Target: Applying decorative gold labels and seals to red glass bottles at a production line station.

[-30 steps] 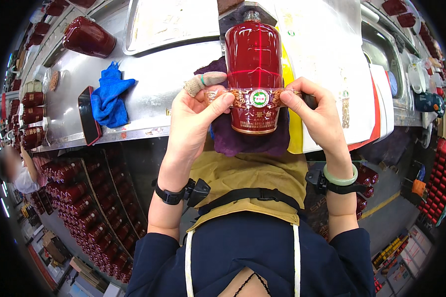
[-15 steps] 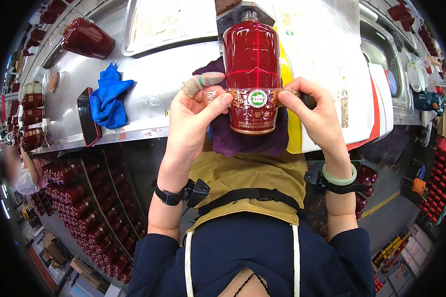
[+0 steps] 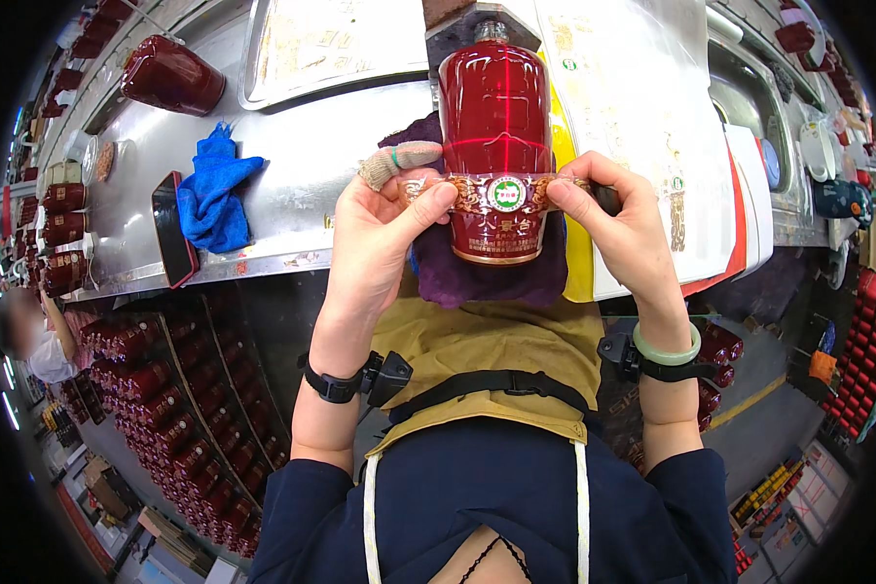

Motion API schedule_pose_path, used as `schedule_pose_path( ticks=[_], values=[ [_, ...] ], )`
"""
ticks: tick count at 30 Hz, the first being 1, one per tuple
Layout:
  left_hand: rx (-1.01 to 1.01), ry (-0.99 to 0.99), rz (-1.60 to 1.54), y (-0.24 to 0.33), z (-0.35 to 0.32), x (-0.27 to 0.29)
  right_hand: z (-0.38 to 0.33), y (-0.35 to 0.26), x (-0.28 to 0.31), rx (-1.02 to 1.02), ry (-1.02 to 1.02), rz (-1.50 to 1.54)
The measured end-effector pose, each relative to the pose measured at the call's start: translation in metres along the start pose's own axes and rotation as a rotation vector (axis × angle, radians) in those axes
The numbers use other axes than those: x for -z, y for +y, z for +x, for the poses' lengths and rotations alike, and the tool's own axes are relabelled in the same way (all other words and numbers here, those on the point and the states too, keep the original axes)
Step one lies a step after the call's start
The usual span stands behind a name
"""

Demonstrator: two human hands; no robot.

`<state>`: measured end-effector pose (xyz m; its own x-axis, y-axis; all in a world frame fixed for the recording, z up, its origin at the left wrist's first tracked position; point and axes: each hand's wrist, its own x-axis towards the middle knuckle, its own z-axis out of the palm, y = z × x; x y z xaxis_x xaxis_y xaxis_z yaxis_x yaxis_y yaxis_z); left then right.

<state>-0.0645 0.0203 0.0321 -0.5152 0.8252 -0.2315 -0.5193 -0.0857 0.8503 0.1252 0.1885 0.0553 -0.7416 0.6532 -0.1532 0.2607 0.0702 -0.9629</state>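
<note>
Red bottle (image 3: 504, 146) lies at upper centre of the frame, left hand (image 3: 380, 234) and right hand (image 3: 621, 219) both pinching its label band (image 3: 501, 193), which should be pressed evenly and straight.

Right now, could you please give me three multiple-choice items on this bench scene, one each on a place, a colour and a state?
1. Where does the blue cloth lie?
A. left of the red bottle
B. under the bottle
C. on the floor

2. What colour is the cloth under the red bottle?
A. white
B. purple
C. green

3. What are both hands doing?
A. resting apart
B. holding the phone
C. pressing a label band onto the bottle

Answers: 1 A, it lies on the metal bench beside the dark phone. 2 B, the purple cloth shows below the bottle. 3 C, the left hand and right hand pinch the label band.
</note>
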Motion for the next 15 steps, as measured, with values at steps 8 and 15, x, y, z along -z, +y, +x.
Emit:
schedule_pose_path(
  ticks=[8,15],
  values=[
    [-0.008,-0.006,0.005,-0.001,-0.0005,0.0001,-0.0018,-0.0031,-0.0012,-0.003,0.005,-0.004],
    [-0.022,-0.005,0.011,-0.0015,-0.0014,-0.001,-0.0023,-0.0032,-0.0006,-0.016,0.012,-0.028]
  ],
)
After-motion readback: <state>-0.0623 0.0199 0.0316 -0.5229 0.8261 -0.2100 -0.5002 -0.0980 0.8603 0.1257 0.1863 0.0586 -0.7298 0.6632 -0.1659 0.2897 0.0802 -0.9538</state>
